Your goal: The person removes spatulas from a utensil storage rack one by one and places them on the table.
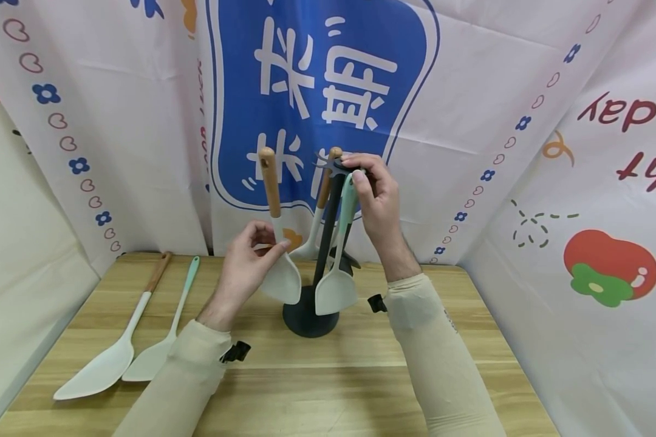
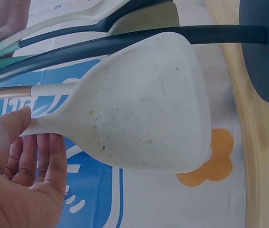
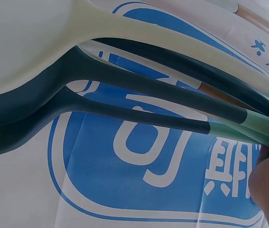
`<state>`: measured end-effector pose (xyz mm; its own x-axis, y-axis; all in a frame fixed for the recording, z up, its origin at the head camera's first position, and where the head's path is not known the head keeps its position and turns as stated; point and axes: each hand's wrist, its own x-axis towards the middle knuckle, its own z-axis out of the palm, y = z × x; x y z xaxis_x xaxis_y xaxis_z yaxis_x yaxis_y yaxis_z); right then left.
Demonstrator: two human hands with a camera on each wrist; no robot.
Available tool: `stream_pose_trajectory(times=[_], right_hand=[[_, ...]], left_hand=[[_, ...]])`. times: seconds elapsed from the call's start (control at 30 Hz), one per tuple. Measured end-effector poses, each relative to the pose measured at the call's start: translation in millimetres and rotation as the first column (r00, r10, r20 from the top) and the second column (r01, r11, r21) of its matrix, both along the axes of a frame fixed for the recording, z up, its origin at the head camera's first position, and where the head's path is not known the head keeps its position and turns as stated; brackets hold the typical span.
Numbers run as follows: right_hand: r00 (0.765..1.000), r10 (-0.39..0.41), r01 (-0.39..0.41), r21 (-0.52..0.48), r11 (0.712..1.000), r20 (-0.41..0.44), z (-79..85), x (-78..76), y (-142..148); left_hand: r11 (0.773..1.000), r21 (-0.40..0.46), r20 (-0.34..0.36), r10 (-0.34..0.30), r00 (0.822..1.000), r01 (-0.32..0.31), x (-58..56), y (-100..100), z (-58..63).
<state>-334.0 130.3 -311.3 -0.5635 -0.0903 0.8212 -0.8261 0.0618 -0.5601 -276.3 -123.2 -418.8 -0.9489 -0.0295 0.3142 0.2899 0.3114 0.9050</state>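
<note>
A white spatula with a wooden handle point(image 1: 271, 185) stands upright in my left hand point(image 1: 247, 265), which pinches its neck between thumb and fingers. In the left wrist view, its broad white blade point(image 2: 143, 109) shows small dark specks. Just right of it rises a black utensil stand point(image 1: 310, 312) with hooks at the top. My right hand point(image 1: 379, 197) grips the stand's top, with the thumb against the end of a hanging mint-handled spatula point(image 1: 336, 288). Behind the post hangs a white utensil with a wooden handle point(image 1: 324, 188). Dark utensil heads with mint handles point(image 3: 158, 97) hang there too.
On the wooden table point(image 1: 317, 388) at the left lie a white turner with a wooden handle point(image 1: 101, 370) and a mint-handled spatula point(image 1: 155, 358). Printed white cloth point(image 1: 497, 79) surrounds the table at the back and sides.
</note>
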Motion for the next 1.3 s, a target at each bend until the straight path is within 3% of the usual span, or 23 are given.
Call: stream_pose_trajectory(times=[0.33,0.57,0.87,1.3], right_hand=[[1.000,0.006,-0.006,-0.001,1.000,-0.008,0.9,-0.3,-0.1],[1.000,0.008,-0.008,0.002,1.000,-0.021,0.3,-1.4,0.4],[1.000,0.013,-0.013,-0.001,1.000,-0.021,-0.5,-2.3,1.4],[1.000,0.017,-0.017,-0.002,1.000,-0.017,-0.7,-2.3,1.2]], left_hand=[[0.995,-0.097,-0.007,0.022,1.000,-0.023,10.0,-13.6,4.8],[0.976,-0.219,-0.012,0.017,1.000,-0.019,15.6,-28.1,1.4],[0.935,-0.353,0.035,-0.024,0.999,0.035,26.9,-45.4,0.5],[0.902,-0.420,0.084,-0.068,0.994,0.097,35.5,-62.7,-8.0]])
